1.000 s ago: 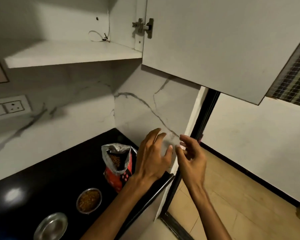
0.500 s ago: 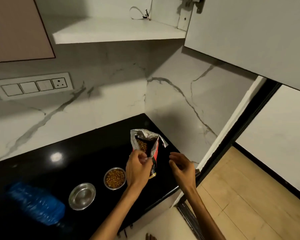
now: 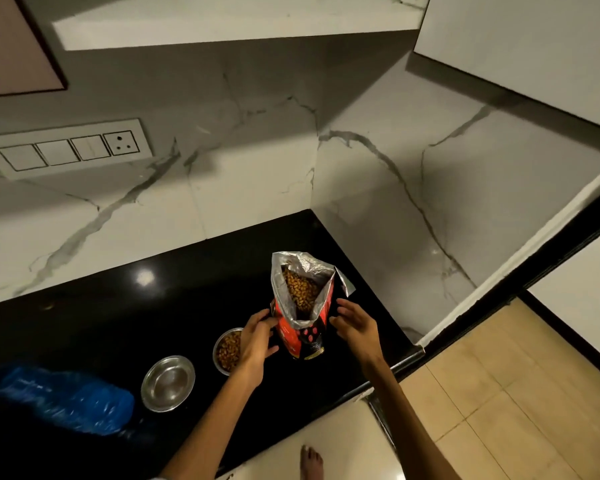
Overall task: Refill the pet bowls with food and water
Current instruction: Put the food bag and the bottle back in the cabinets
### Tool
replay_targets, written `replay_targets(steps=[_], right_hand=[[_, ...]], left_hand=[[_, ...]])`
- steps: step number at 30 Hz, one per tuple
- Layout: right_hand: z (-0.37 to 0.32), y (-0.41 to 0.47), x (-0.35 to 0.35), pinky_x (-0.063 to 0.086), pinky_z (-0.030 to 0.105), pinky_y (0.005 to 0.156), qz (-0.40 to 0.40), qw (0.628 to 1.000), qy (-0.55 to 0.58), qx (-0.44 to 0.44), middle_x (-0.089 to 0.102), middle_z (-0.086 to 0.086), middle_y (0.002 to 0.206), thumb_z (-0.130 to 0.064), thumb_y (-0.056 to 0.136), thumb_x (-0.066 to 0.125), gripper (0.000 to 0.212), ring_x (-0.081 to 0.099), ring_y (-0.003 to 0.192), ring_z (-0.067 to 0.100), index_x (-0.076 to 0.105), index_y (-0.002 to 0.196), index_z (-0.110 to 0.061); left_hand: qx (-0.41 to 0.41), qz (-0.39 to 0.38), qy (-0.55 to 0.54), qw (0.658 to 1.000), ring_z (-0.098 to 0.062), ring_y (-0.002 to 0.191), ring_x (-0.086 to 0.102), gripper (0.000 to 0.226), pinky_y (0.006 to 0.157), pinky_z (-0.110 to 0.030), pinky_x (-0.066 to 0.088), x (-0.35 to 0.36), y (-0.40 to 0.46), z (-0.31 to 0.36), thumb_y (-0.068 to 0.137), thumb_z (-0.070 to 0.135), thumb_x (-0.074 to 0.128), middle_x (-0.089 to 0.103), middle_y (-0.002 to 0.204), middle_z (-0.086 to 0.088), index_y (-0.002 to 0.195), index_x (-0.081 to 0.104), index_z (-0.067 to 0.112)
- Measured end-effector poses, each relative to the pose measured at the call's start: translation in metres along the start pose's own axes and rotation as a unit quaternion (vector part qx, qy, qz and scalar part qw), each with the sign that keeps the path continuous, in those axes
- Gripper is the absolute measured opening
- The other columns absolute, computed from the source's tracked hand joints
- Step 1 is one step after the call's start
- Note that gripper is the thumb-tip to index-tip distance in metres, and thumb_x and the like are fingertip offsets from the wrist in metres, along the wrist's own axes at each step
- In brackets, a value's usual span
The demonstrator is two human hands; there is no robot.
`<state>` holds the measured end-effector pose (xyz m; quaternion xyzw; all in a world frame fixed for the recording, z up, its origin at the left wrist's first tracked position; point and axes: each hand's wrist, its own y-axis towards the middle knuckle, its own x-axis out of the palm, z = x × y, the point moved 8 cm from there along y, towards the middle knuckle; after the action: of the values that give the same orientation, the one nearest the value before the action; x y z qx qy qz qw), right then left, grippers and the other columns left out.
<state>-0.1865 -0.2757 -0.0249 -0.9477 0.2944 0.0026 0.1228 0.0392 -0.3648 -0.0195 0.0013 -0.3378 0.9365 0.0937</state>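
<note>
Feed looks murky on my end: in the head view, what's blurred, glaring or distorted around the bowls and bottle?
Head view: dim, warm light; a glare spot on the black countertop; the blue water bottle is smeared by blur near the frame edge; wide-angle bending curves the wall lines; the kibble bag and both steel bowls, empty and filled, stay legible.
</note>
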Motion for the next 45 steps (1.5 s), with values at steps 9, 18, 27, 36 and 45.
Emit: replay_targets(steps=[9, 18, 27, 36, 45], right_hand=[[0.022, 0.048, 0.001, 0.053, 0.051, 0.106, -0.174, 0.98, 0.02, 0.093, 0.06, -0.007, 0.147, -0.005, 0.091, 0.071, 0.07, 0.066, 0.126, 0.017, 0.052, 0.149, -0.039], [0.035, 0.076, 0.027, 0.054, 0.055, 0.103, -0.256, 0.954, 0.032, 0.151, 0.064, -0.002, 0.143, 0.012, 0.086, 0.067, 0.08, 0.063, 0.129, 0.024, 0.052, 0.145, -0.039], [0.046, 0.087, 0.03, 0.053, 0.06, 0.103, -0.279, 0.938, 0.053, 0.199, 0.065, 0.008, 0.142, 0.008, 0.079, 0.077, 0.072, 0.063, 0.128, 0.032, 0.055, 0.143, -0.016], [0.037, 0.083, 0.027, 0.055, 0.059, 0.101, -0.242, 0.951, 0.032, 0.189, 0.07, 0.008, 0.133, -0.007, 0.066, 0.089, 0.074, 0.068, 0.121, 0.031, 0.062, 0.134, -0.01], [0.008, 0.065, 0.023, 0.052, 0.064, 0.103, -0.243, 0.959, 0.039, 0.14, 0.07, 0.009, 0.134, 0.003, 0.078, 0.082, 0.064, 0.068, 0.121, 0.034, 0.062, 0.137, -0.012]], left_hand=[[-0.016, -0.04, 0.011, 0.999, -0.016, 0.121, 0.056, 0.066, 0.099, -0.05, 0.05, 0.016, 0.023, -0.004, 0.076, 0.02, 0.07, 0.067, 0.131, 0.0, 0.139, 0.06, 0.038], [-0.028, -0.095, 0.006, 0.995, -0.023, 0.13, 0.054, 0.075, 0.107, -0.062, 0.046, 0.017, 0.043, -0.009, 0.073, 0.004, 0.066, 0.063, 0.137, 0.005, 0.137, 0.061, 0.043], [-0.038, -0.117, -0.016, 0.992, -0.035, 0.121, 0.062, 0.075, 0.099, -0.057, 0.055, 0.03, 0.053, -0.012, 0.074, -0.004, 0.058, 0.073, 0.125, -0.007, 0.132, 0.066, 0.043], [-0.017, -0.081, -0.003, 0.997, -0.033, 0.12, 0.064, 0.07, 0.1, -0.061, 0.054, 0.028, 0.051, -0.008, 0.077, 0.0, 0.058, 0.075, 0.12, -0.004, 0.132, 0.067, 0.042], [0.01, -0.108, 0.009, 0.994, -0.027, 0.122, 0.063, 0.084, 0.103, -0.061, 0.051, 0.027, 0.028, 0.009, 0.055, 0.014, 0.068, 0.075, 0.121, 0.005, 0.134, 0.065, 0.043]])
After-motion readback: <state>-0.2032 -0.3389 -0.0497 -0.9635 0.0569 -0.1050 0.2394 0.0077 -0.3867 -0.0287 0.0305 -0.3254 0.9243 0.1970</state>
